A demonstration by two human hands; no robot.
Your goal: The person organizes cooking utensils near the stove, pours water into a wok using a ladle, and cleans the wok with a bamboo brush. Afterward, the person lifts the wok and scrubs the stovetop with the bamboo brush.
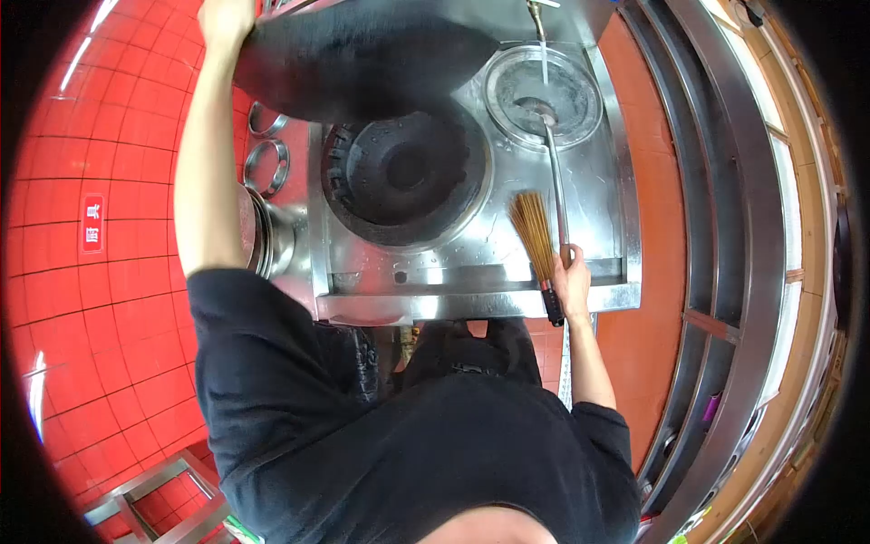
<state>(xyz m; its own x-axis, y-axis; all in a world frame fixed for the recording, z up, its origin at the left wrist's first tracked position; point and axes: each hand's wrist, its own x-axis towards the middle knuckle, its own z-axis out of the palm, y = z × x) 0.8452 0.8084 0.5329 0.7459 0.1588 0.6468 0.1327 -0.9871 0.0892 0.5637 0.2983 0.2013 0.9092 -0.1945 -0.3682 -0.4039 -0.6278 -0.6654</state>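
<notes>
A large dark wok is lifted and tilted over the back of the stove. My left hand, at the top left, is closed on its left edge; the fingertips are partly cut off by the frame. Below the wok, the round black burner is exposed. My right hand, at the stove's front edge, is closed around the handle of a long metal ladle. The ladle's bowl rests in a round metal basin at the back right. A bamboo wok brush lies just left of my right hand, its black handle over the front edge.
A faucet runs a thin stream over the basin. The wet steel stove top has a raised front rim. Metal rings and stacked round pans stand at the left, beside a red tiled wall. Steel shelving runs along the right.
</notes>
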